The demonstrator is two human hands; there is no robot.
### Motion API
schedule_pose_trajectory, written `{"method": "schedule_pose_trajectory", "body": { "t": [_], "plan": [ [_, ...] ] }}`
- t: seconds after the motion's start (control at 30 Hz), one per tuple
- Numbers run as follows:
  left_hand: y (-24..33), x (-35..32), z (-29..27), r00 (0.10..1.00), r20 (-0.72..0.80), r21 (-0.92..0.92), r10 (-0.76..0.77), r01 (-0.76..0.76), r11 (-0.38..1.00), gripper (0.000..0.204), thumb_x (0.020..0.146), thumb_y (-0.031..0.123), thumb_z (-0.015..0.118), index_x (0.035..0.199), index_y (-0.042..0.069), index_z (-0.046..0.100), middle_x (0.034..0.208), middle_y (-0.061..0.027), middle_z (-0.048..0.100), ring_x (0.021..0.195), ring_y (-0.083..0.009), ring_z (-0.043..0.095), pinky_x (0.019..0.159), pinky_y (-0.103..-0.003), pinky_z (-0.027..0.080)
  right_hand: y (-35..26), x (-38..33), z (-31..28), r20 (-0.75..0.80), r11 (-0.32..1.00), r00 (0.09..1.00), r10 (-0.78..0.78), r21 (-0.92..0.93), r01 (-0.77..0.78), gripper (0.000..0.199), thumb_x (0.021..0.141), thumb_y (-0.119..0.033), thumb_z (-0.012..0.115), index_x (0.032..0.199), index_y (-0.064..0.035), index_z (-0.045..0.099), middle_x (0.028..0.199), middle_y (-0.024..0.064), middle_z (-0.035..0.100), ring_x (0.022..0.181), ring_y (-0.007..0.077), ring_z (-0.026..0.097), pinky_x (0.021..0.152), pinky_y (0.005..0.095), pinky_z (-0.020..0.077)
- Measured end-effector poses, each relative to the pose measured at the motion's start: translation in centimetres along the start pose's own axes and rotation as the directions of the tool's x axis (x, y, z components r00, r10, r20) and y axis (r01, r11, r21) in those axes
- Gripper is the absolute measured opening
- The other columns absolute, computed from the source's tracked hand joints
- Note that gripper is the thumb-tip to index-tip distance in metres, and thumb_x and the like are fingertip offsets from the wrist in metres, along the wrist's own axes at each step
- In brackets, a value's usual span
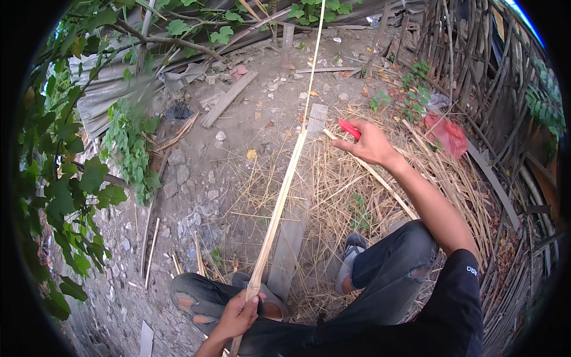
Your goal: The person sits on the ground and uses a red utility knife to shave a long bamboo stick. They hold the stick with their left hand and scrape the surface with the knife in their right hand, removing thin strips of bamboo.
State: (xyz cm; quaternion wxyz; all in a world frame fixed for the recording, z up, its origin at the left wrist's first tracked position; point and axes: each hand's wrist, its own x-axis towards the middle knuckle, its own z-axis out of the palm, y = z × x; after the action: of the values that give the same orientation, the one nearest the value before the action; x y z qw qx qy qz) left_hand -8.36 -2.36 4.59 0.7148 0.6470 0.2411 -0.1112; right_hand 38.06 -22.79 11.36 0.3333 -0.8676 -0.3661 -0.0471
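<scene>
My left hand [239,312] is closed around the lower end of a long, pale split wooden strip [278,208], near my bent left knee. From there the strip slants up and away, narrowing to a thin sliver toward the top edge. Beyond and right of the strip, my right hand [370,143] is raised with its fingers closed on a red tool [350,129]. Only part of that tool shows; its kind and any blade I cannot make out. A pale stick [385,184] runs below the right hand; whether they touch I cannot tell.
A flat board [290,250] lies between my feet. Straw-like shavings [333,190] and a heap of thin sticks [470,202] cover the ground at right, with a red plastic bag [447,135] behind. A stick fence [458,53] bounds the right; leafy branches [65,196] hang left.
</scene>
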Motion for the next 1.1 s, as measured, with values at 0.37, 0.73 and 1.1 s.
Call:
{"method": "schedule_pose_trajectory", "body": {
  "t": [0.37, 0.73, 1.1],
  "plan": [
    [-0.2, 1.1, 1.5, 0.999, -0.023, 0.259, 0.021, -0.015, 0.966, 0.027, 0.109, 0.026, 0.049, 0.118, 0.003, 0.061, 0.063, 0.0053, 0.048, 0.055, -0.0036, 0.046, 0.053, -0.023, 0.040, 0.9, 0.8, 6.1, -0.230, 0.984, 0.964, -0.137, 0.082, 0.159, 0.036, 0.089, -0.038, 0.076, 0.101, -0.0039, 0.074, 0.083, 0.0167, 0.069, 0.075, 0.0337, 0.068, 0.070, 0.0425, 0.0531],
    [0.4, 1.0, 2.1, 0.994, -0.068, 0.462, 0.090, -0.048, 0.885, 0.026, 0.107, 0.024, 0.050, 0.118, 0.004, 0.062, 0.065, -0.0027, 0.056, 0.059, -0.0130, 0.059, 0.059, -0.031, 0.048, 1.0, 1.3, 7.2, -0.176, 0.995, 0.984, 0.029, 0.101, -0.012, 0.024, 0.088, -0.019, 0.079, 0.086, 0.0033, 0.070, 0.065, 0.0190, 0.064, 0.055, 0.0256, 0.060, 0.062, 0.0413, 0.0492],
    [-0.3, 0.7, 2.1, 0.999, -0.005, 0.261, 0.052, -0.049, 0.964, 0.021, 0.109, 0.020, 0.047, 0.122, 0.005, 0.054, 0.060, 0.0067, 0.038, 0.047, -0.0029, 0.037, 0.044, -0.023, 0.030, 1.4, 2.3, 6.3, -0.069, 0.863, 0.900, 0.429, 0.325, -0.387, 0.032, 0.080, -0.024, 0.082, 0.073, 0.0044, 0.069, 0.062, 0.0157, 0.065, 0.060, 0.0275, 0.064, 0.066, 0.0431, 0.0496]
  ]
}}
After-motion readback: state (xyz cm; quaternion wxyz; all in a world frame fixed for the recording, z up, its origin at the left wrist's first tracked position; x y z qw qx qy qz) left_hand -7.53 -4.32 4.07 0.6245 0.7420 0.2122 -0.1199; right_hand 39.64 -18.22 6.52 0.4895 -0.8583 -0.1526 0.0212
